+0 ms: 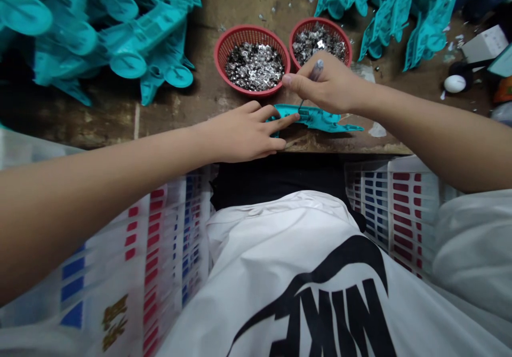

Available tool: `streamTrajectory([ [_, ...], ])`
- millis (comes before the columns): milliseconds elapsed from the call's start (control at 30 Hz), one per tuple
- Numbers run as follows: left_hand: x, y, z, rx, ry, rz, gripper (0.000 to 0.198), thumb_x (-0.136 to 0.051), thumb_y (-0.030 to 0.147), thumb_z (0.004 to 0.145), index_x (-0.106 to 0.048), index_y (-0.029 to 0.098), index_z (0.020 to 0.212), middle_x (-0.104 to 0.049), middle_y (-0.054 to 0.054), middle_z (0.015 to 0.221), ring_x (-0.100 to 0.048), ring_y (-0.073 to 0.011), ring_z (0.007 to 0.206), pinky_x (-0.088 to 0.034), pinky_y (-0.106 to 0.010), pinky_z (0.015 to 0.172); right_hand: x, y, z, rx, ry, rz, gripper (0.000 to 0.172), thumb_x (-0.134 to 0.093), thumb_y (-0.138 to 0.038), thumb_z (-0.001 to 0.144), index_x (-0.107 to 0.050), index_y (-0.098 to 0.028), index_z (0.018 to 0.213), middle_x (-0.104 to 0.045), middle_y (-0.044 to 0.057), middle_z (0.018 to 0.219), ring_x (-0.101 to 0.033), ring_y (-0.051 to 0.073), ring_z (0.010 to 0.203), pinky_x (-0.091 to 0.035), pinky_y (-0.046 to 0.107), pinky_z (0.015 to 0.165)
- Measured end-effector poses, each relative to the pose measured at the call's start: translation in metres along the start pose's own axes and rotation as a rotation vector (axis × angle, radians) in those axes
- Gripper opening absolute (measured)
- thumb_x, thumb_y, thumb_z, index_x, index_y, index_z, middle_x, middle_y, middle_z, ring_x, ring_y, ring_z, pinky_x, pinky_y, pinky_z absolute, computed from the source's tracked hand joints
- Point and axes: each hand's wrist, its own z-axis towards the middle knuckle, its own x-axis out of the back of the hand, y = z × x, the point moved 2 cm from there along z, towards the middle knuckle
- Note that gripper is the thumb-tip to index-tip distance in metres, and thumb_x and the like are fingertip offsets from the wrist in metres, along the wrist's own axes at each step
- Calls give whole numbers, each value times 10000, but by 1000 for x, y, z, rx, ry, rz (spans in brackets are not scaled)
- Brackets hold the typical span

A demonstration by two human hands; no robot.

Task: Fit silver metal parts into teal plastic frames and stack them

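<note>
A long teal plastic part (326,120) lies on the wooden table near its front edge. My left hand (248,133) rests palm down at the part's left end; its index finger stretches along the part and other fingers curl over the end, holding it down. In my right hand (330,82), closed, is a slim screwdriver-like tool (317,70) with a clear handle. Its thin dark shaft slants down to the middle of the part, beside my left index fingertip. The exact tip is too small to make out.
Behind the part stand a red basket (219,71) and another red basket (349,53), both holding small shiny metal pieces. Teal parts pile up at left (132,42) and back right (428,21). White crates (170,223) flank my lap. A white box (484,45) sits far right.
</note>
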Motion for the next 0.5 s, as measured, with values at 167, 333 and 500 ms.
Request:
streamTrajectory([
  [167,0,0,1,-11,-39,51,310,-699,352,1163,-929,385,1368,-566,-42,1999,-655,-461,1650,-613,-654,1234,-3,0,1,11,-33,-49,646,-610,-336,1266,-307,-277,698,-209,-44,670,-211,150,686,-157,402,600],
  [333,2,1,2,-21,-76,137,359,-693,315,1151,-906,380,1432,-582,-73,1985,-641,-455,1640,-613,-643,1213,-9,4,2,12,-9,-64,639,-617,-443,1290,-370,-265,728,-229,-51,699,-237,142,730,-218,354,635],
  [500,4,1,1,-50,-71,180,290,-749,290,1153,-921,335,1382,-531,-108,2016,-684,-443,1612,-626,-610,1223,-8,8,5,-39,20,-1,639,-639,-473,1298,-386,-265,749,-256,-56,709,-276,143,727,-284,339,646],
])
